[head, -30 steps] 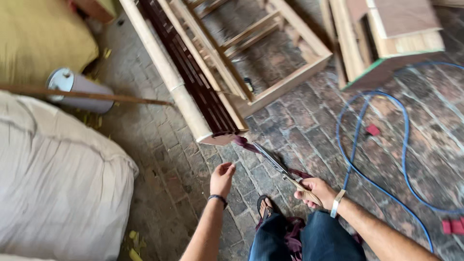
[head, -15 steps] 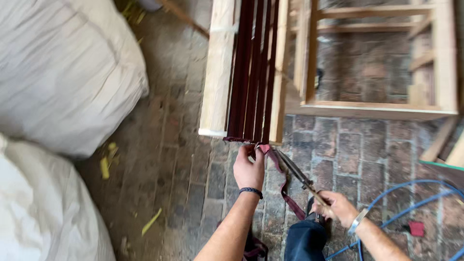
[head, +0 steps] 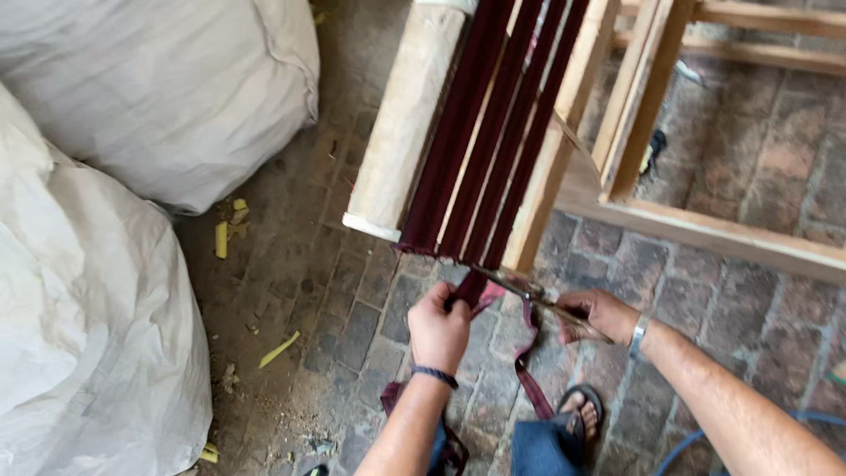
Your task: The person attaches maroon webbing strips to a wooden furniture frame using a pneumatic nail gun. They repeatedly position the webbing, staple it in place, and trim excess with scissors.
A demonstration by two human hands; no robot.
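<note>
Pinching a dark red webbing strap [head: 471,291] in my closed left hand [head: 438,328], just below the wooden frame [head: 551,167]; right hand [head: 599,315] clamps scissors [head: 529,291]. Strap looks soft, limp; best held near the cut.

Head cam, steep look-down, close over hands; single view.

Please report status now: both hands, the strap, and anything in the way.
Left hand grips maroon strap at frame end. Right hand holds scissors, blades at strap. Nothing in the way.
</note>
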